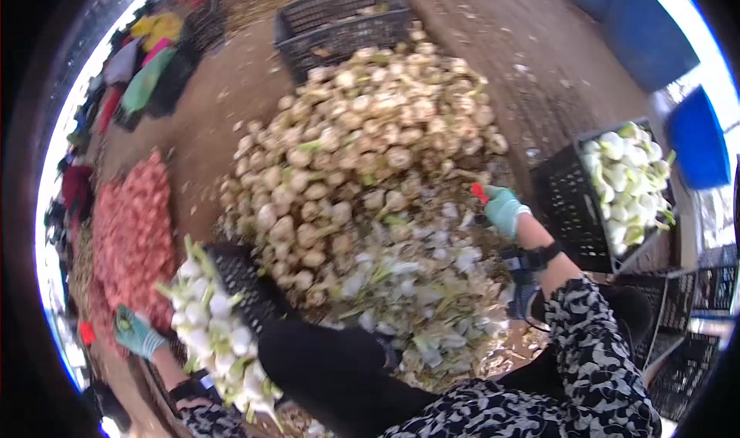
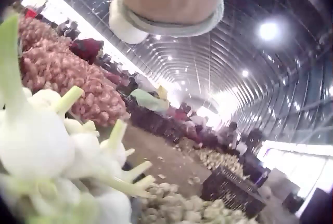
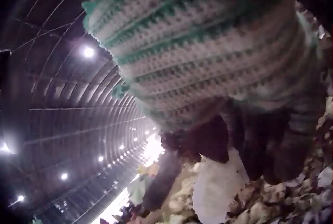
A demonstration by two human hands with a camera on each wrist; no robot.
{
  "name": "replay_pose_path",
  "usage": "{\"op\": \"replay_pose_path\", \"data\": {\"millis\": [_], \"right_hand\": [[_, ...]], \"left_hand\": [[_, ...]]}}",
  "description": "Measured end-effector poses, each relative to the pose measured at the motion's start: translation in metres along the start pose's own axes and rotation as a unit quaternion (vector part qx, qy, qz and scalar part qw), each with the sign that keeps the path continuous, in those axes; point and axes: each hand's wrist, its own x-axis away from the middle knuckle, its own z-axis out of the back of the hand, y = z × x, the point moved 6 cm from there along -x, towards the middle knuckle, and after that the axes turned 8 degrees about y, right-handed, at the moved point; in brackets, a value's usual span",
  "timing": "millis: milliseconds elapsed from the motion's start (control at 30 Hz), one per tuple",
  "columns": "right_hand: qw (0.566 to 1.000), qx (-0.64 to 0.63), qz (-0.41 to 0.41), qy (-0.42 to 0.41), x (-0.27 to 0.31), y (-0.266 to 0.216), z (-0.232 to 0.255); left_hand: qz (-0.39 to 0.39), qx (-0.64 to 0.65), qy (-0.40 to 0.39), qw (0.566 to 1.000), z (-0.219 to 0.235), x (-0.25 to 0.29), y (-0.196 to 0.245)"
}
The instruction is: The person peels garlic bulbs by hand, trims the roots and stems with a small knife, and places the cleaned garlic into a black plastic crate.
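In the head view my gloved left hand (image 1: 137,334) is at the far left, outside the crate of trimmed white bulbs (image 1: 220,322). Past its cuff in the left wrist view, a smooth white bulb (image 2: 125,25) shows at the hand; the fingers are mostly hidden. My gloved right hand (image 1: 505,210) grips a red-handled tool (image 1: 479,193) above the right edge of the heap of untrimmed bulbs (image 1: 370,129). Its fingers look curled and dark in the right wrist view, beside a pale object (image 3: 218,190) that I cannot identify.
Leaf scraps (image 1: 416,284) cover the ground between the legs. A second crate of white bulbs (image 1: 574,199) stands at the right, with stacked black crates (image 1: 682,376) below it. Behind the heap is another black crate (image 1: 343,29). Reddish bulbs (image 1: 135,237) are piled at the left.
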Motion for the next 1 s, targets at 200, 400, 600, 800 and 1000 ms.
{"op": "replay_pose_path", "data": {"millis": [200,400,600,800,1000], "right_hand": [[0.981,0.128,-0.114,0.091,-0.056,0.051,0.036],[0.964,0.212,-0.083,0.14,-0.095,0.042,0.017],[0.963,0.242,-0.038,0.11,-0.118,0.078,-0.027],[0.693,-0.687,0.009,-0.219,-0.038,-0.023,-0.019],[0.627,-0.713,0.075,-0.303,0.083,-0.14,-0.019]], "left_hand": [[0.522,0.189,-0.405,0.726,-0.111,0.113,-0.025],[0.605,0.299,-0.428,0.601,-0.16,0.1,-0.075],[0.421,0.319,-0.464,0.711,-0.178,0.108,-0.027],[0.236,0.284,-0.394,0.842,-0.175,0.079,0.043],[0.274,0.52,-0.439,0.68,0.012,-0.036,0.321]]}}
